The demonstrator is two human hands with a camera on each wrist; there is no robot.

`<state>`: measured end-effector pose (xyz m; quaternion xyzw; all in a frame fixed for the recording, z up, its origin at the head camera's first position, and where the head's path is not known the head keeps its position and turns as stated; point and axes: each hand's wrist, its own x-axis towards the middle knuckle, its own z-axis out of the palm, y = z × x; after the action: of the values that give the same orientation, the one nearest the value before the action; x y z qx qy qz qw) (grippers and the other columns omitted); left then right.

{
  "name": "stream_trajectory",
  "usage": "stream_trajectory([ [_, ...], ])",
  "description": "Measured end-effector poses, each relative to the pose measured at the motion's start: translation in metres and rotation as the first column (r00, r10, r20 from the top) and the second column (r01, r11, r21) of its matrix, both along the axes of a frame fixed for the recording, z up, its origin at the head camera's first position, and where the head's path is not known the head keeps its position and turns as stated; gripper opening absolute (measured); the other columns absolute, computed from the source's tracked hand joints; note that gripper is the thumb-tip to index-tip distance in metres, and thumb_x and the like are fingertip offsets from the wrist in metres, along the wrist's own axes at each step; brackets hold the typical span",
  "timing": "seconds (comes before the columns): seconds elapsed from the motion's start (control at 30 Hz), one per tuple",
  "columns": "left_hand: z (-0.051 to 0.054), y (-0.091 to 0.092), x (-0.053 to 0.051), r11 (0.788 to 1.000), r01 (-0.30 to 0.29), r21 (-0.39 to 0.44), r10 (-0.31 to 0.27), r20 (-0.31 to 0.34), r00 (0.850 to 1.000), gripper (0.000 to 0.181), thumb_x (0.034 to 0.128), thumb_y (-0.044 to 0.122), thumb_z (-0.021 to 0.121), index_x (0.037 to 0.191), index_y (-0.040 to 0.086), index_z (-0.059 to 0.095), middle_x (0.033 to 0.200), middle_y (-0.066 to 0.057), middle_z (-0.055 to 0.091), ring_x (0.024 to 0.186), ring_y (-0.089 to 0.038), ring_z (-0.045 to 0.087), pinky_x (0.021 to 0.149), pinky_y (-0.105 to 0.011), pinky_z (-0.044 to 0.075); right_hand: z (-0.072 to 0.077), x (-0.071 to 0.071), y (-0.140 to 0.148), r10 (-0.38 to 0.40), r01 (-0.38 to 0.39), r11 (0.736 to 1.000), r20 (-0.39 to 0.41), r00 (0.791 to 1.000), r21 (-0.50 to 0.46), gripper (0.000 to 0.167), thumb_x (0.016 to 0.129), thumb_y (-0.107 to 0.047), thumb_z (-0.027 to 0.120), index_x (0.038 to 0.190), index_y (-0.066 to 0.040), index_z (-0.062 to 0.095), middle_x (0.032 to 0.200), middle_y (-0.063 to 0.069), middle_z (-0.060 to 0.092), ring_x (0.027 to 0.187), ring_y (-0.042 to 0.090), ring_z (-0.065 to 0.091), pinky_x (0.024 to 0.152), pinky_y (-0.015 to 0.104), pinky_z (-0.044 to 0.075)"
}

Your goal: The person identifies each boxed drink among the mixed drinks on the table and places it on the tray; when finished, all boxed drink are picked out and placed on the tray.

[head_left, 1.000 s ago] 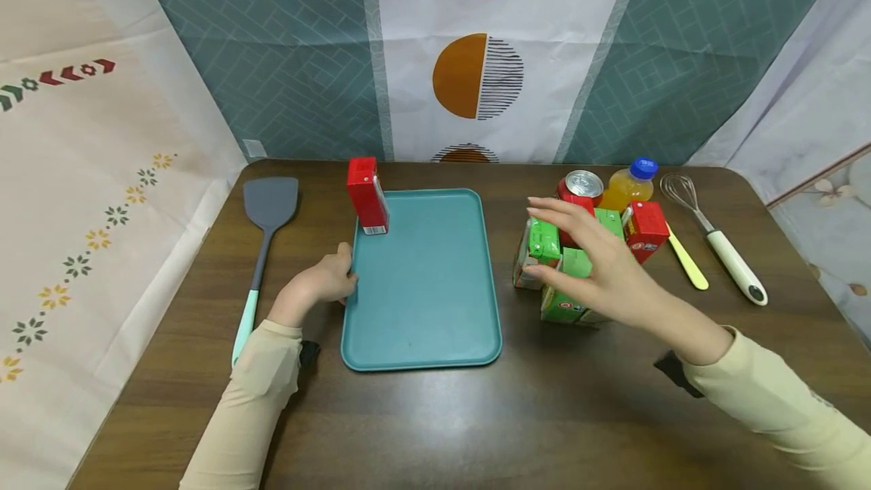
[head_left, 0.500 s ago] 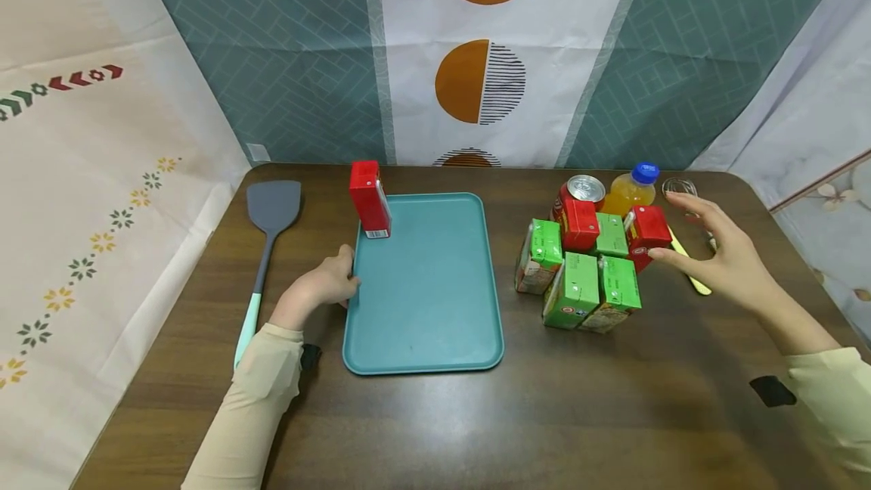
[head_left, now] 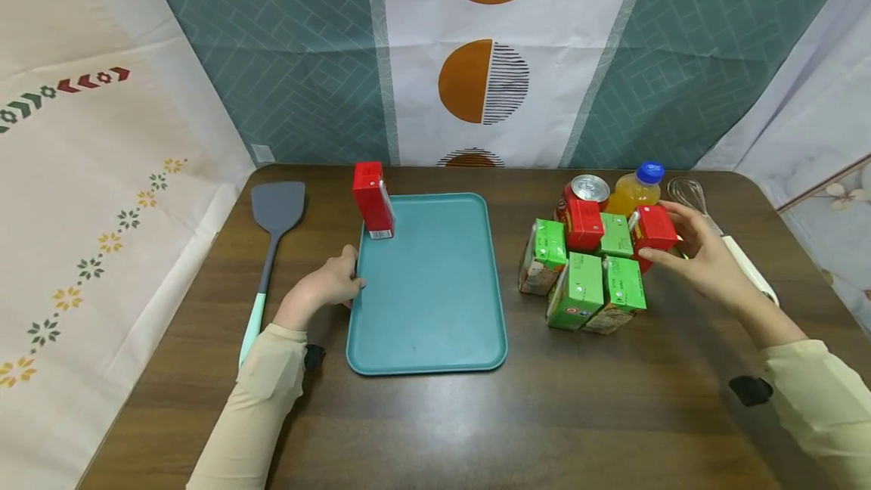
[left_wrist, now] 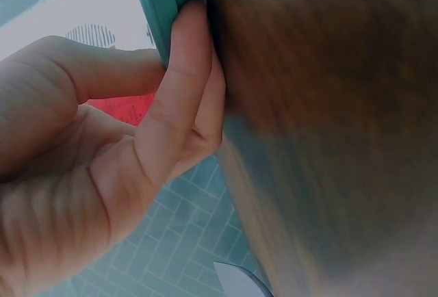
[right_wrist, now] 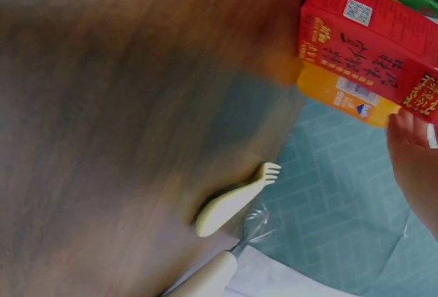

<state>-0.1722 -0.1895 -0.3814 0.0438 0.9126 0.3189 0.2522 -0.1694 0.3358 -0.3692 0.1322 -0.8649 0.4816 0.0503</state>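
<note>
At its left rim, the teal tray is pinched by my left hand; in the left wrist view, thumb and fingers of the hand meet on the rim. A red carton stands upright at the tray's upper left corner. On the right, my right hand has thumb and fingers around the rightmost red carton. The right wrist view has fingers at the upper end of that carton; the thumb is hidden there.
Beside that carton stand several green cartons, another red carton, a can and an orange drink bottle. A whisk and a yellow fork lie to the right, a grey turner at the far left.
My right hand has moved from above the green cartons to the rightmost red carton, its fingers now closed in around it. The left hand stays on the tray rim.
</note>
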Motion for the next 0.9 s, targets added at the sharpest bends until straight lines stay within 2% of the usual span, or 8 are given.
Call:
stream_trajectory([
  [0.13,0.001,0.001,-0.001,1.0,-0.004,0.001,0.004,0.004,1.0,0.037,0.0943,0.003,0.049,0.121,-0.009,0.027,0.1,-0.026,0.053,0.072,-0.025,0.064,0.065,-0.034,0.054,0.001,0.002,-0.002,0.001,-0.001,1.0,-0.022,1.0,0.004,0.071,0.077,0.009,0.07,0.136,-0.006,0.034,0.116,-0.013,0.049,0.098,-0.006,0.053,0.074,0.008,0.046],
  [0.23,0.001,0.002,-0.001,1.0,-0.002,0.001,0.002,0.007,1.0,0.037,0.0943,0.003,0.049,0.121,-0.009,0.027,0.101,-0.027,0.053,0.072,-0.025,0.064,0.064,-0.034,0.055,0.002,0.005,-0.004,-0.009,0.009,1.0,-0.041,0.999,-0.003,0.069,0.074,0.01,0.071,0.132,-0.008,0.038,0.113,-0.014,0.05,0.096,-0.006,0.054,0.072,0.008,0.047],
  [0.43,0.001,0.0,0.0,1.0,0.002,-0.009,-0.002,0.007,1.0,0.036,0.0952,0.004,0.047,0.12,-0.011,0.026,0.108,-0.032,0.051,0.074,-0.027,0.065,0.065,-0.035,0.054,0.01,0.017,-0.008,-0.097,0.091,0.994,-0.092,0.991,-0.059,0.068,0.072,0.014,0.071,0.129,-0.013,0.044,0.112,-0.015,0.053,0.095,-0.008,0.056,0.073,0.007,0.046],
  [0.6,0.003,0.0,0.002,1.0,0.01,-0.015,-0.01,0.0,1.0,0.035,0.0956,0.004,0.047,0.119,-0.012,0.027,0.108,-0.033,0.052,0.074,-0.027,0.065,0.069,-0.038,0.053,0.032,0.032,-0.01,-0.176,0.163,0.983,-0.185,0.967,-0.082,0.072,0.069,0.02,0.069,0.131,-0.008,0.045,0.114,-0.012,0.055,0.1,0.0,0.055,0.076,0.006,0.045],
  [0.73,0.003,0.0,0.002,1.0,0.011,-0.018,-0.01,0.005,1.0,0.035,0.0958,0.004,0.047,0.12,-0.011,0.026,0.108,-0.032,0.052,0.074,-0.027,0.065,0.069,-0.037,0.053,0.051,0.046,-0.013,-0.215,0.194,0.976,-0.282,0.935,-0.101,0.074,0.067,0.023,0.067,0.132,-0.003,0.045,0.116,-0.008,0.056,0.101,0.006,0.054,0.079,0.006,0.044],
  [0.83,0.003,0.002,0.002,1.0,0.008,-0.014,-0.008,0.004,1.0,0.036,0.0956,0.004,0.047,0.12,-0.011,0.026,0.109,-0.033,0.052,0.075,-0.027,0.065,0.068,-0.036,0.054,0.063,0.057,-0.016,-0.184,0.107,0.967,-0.343,0.921,-0.233,0.07,0.067,0.024,0.066,0.13,0.004,0.045,0.115,0.0,0.058,0.1,0.011,0.055,0.081,0.008,0.045],
  [0.9,0.003,0.002,0.002,1.0,0.007,-0.013,-0.007,0.004,1.0,0.035,0.0954,0.004,0.047,0.12,-0.011,0.026,0.108,-0.032,0.052,0.075,-0.027,0.065,0.067,-0.035,0.054,0.069,0.063,-0.019,-0.158,0.031,0.945,-0.371,0.915,-0.326,0.067,0.068,0.024,0.065,0.129,0.008,0.044,0.117,0.005,0.057,0.102,0.014,0.053,0.081,0.01,0.046],
])
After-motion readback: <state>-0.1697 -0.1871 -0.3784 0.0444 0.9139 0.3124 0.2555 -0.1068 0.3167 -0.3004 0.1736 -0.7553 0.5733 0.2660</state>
